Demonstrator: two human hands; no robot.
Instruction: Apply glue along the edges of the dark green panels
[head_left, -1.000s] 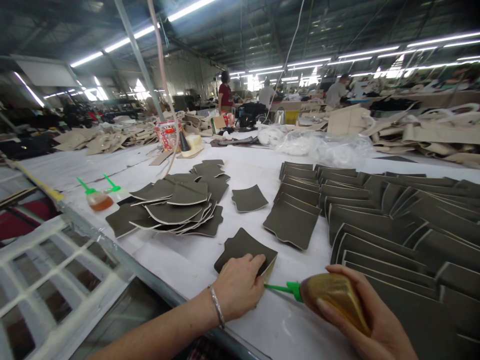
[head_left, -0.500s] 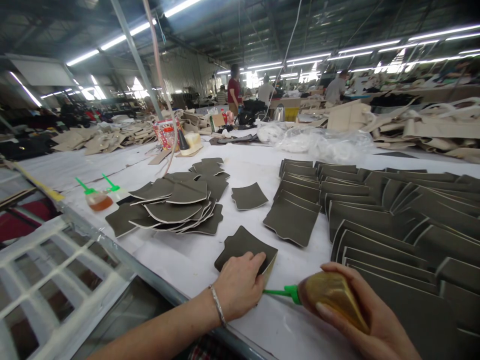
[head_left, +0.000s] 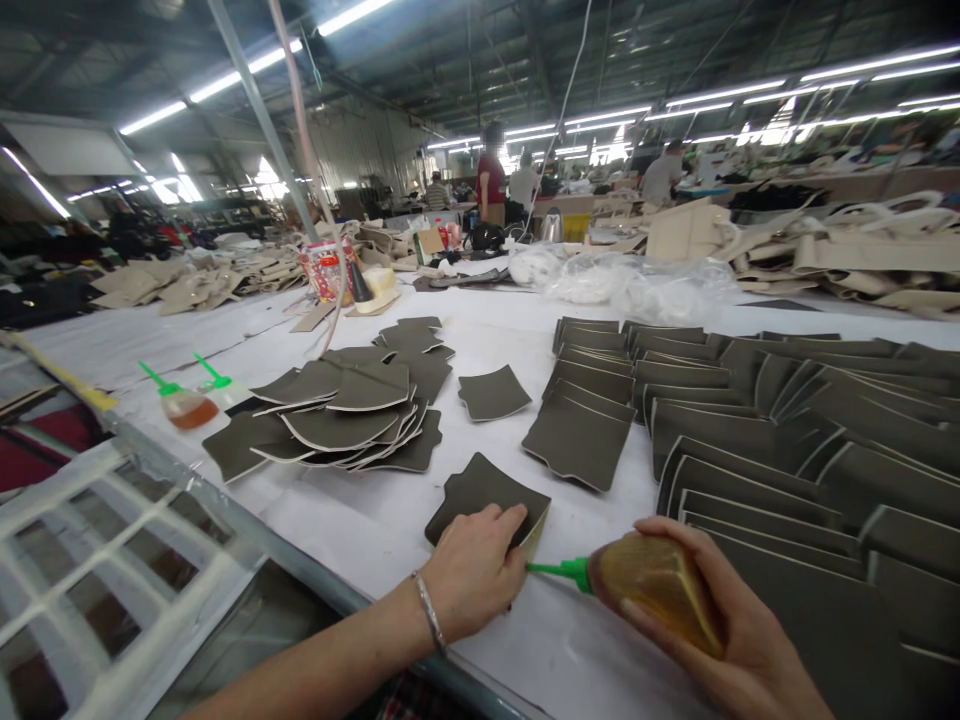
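Bottle (head_left: 654, 590) farther forward, in right fingers (head_left: 703, 548)

text: none legible | red patterned tub (head_left: 318, 274): print too small to read

I work in a factory workshop. Strip lights (head_left: 246, 71) shine above co-workers (head_left: 491, 185) and my tabletop (head_left: 491, 328), laid with dark cut pieces (head_left: 577, 440).

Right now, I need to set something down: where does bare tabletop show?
Bare white tabletop shows between the left pile, the left hand and the metal table edge, and another patch beyond the lone panel, before the plastic bags. The right side is crowded with overlapping panels. The bottle in the right hand crowds the near middle.
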